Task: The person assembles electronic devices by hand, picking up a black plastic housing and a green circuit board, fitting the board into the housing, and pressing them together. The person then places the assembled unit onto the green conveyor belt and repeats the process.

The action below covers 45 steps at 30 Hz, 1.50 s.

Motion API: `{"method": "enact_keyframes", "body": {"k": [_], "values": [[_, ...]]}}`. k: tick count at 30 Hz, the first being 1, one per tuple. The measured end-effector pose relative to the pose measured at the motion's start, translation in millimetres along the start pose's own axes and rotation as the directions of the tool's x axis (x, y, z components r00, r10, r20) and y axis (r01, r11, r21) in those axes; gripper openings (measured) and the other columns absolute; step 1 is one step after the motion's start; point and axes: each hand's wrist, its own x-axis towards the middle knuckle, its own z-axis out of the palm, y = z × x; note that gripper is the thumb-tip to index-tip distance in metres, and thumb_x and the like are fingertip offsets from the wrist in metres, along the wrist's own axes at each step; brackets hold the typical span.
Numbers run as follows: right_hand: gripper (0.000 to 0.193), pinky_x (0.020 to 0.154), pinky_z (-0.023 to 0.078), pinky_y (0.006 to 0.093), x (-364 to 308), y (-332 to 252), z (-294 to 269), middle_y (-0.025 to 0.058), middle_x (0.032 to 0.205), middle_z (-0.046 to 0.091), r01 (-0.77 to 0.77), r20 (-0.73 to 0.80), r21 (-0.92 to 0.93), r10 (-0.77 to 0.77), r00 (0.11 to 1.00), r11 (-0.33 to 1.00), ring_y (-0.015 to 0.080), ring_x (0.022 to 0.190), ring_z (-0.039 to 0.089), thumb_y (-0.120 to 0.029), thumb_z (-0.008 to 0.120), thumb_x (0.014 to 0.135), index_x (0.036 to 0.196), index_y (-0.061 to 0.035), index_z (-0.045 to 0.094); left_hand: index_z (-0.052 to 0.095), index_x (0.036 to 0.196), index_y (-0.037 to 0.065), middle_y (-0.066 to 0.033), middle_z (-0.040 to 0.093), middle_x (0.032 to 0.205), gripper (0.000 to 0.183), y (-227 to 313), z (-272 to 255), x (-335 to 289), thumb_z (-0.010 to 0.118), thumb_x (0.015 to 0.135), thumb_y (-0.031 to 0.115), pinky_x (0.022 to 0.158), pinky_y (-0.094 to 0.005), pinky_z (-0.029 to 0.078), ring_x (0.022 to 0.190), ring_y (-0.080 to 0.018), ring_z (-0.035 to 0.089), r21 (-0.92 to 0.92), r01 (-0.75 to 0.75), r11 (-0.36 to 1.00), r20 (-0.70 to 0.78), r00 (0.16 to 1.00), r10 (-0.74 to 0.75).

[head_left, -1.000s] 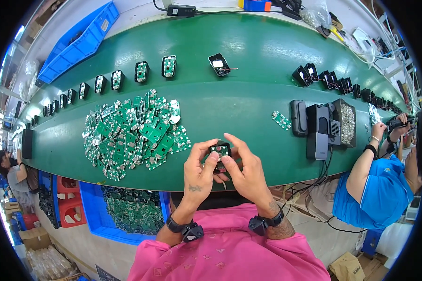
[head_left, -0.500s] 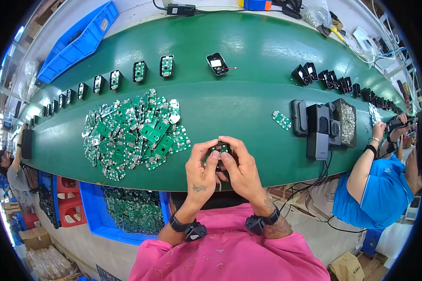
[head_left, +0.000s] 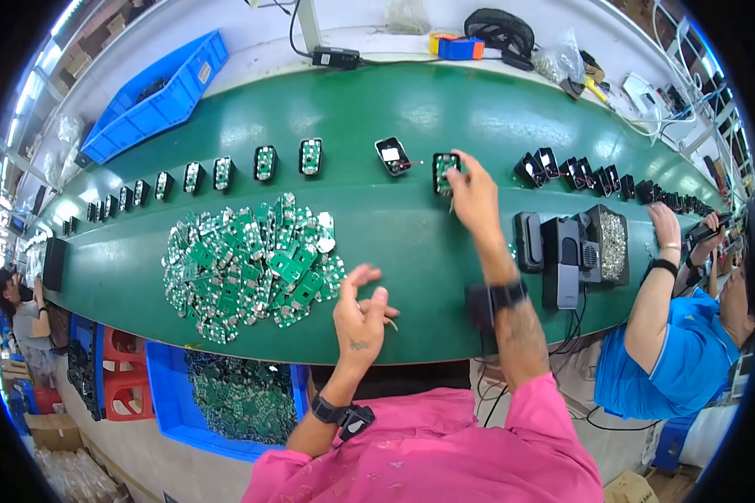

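Reaching out over the green table, my right hand [head_left: 476,197] grips the right side of a small black casing [head_left: 437,186] with a green circuit board [head_left: 447,161] seated in it. Thumb and fingers partly cover the board. My left hand [head_left: 361,323] hovers by the near table edge, fingers apart, with nothing in it. Beside it on the left lies a large heap of loose green circuit boards [head_left: 243,264]. Left of the held casing sits an open black casing [head_left: 393,157] with a white square inside and a thin red wire.
A row of black casings with boards [head_left: 266,163] runs off to the left. More black casings [head_left: 546,162] line the right side, near a grey-black device [head_left: 560,260] and a tray of small metal parts [head_left: 611,243]. A co-worker in blue [head_left: 658,352] sits at right.
My right hand has carried the black casing forward and right, away from my left hand. Both hands held it before; the left has let go and opened. The view has shifted slightly.
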Motion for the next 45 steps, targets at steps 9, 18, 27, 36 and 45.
{"method": "enact_keyframes", "body": {"k": [9,18,27,36,45], "values": [[0.054,0.097,0.046,0.0544,63.1,-15.1,24.8,0.0181,0.138,0.055,-0.118,0.044,-0.499,0.161,0.986,0.858,0.043,0.129,0.049,-0.019,0.065,0.088,0.14,-0.0133,0.052,0.063,0.114,-0.003,-0.0107,0.071,0.101,0.021,-7.8,-1.9,-1.1,0.06,0.095,0.006,0.057,-0.0227,0.053,0.064,-0.0109,0.067,0.186,-0.159,0.97,0.081,0.986,0.146],[0.055,0.101,0.036,0.0595,51.5,-33.6,61.3,0.0121,0.124,0.058,0.647,0.504,-0.571,-0.407,0.762,0.506,0.0354,0.122,0.048,-0.008,0.068,0.074,0.128,-0.0122,0.056,0.055,0.124,-0.003,-0.0113,0.067,0.111,0.031,-13.2,1.7,-3.4,0.06,0.095,0.003,0.057,-0.0224,0.053,0.065,-0.0108,0.066,0.108,-0.113,0.988,0.097,0.99,0.102],[0.085,0.104,0.038,0.0471,-114.3,-61.0,-38.7,0.0199,0.13,0.056,0.38,0.707,0.093,-0.33,0.625,0.92,0.0387,0.123,0.048,-0.038,0.081,0.077,0.141,0.0034,0.044,0.042,0.147,0.004,-0.0179,0.036,0.155,0.086,10.8,-0.6,-5.0,0.086,0.074,0.009,0.082,-0.0327,0.058,0.114,-0.0266,0.061,0.539,-0.587,0.604,0.302,0.804,0.512],[0.067,0.092,0.036,0.0485,-172.4,-19.2,-70.8,0.0152,0.132,0.053,0.225,0.214,-0.73,-0.097,0.972,0.645,0.0367,0.119,0.043,-0.041,0.072,0.084,0.135,-0.0021,0.052,0.064,0.117,0.004,-0.0139,0.046,0.129,0.035,5.7,4.2,-4.2,0.075,0.084,0.009,0.086,-0.0305,0.057,0.102,-0.0189,0.063,0.027,-0.129,0.991,0.195,0.973,0.121],[0.045,0.07,0.049,0.0349,-247.1,18.8,-89.2,0.0082,0.1,0.057,0.689,0.42,-0.224,-0.57,0.707,0.69,0.0263,0.084,0.057,0.0,0.078,0.072,0.116,-0.0012,0.067,0.067,0.108,0.002,-0.0131,0.039,0.132,0.03,16.9,4.0,-6.5,0.075,0.079,0.001,0.084,-0.0283,0.058,0.105,-0.0178,0.061,-0.108,-0.029,0.994,0.224,0.973,0.053]]}}
